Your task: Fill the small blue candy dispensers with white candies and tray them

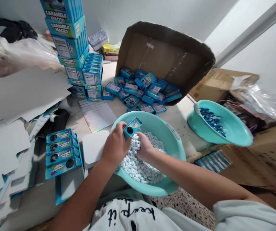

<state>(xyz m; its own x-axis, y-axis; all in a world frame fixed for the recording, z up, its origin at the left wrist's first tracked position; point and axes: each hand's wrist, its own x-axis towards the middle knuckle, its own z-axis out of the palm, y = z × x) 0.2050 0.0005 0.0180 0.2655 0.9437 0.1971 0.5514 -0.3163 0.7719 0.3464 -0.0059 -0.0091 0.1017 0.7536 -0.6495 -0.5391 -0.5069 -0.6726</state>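
My left hand [116, 144] is closed around a small blue candy box [132, 127] printed "Caramelo Macizo", with a dark round spot on its front. The box is tilted over a turquoise basin [174, 160]. Many small white candies [140, 170] fill the bottom of the basin. Just below the box, my right hand [144, 147] is cupped around a handful of these candies, its fingers partly hidden by them. To the left, several similar boxes stand in a row in a blue display tray [80, 154].
Loose blue boxes [130, 88] spill from a tipped cardboard carton [164, 57]. Packed trays form a tall stack [73, 51] at the back left. A second turquoise basin [236, 131] holds shiny blue pieces [212, 120]. White card sheets [27, 89] pile up at left.
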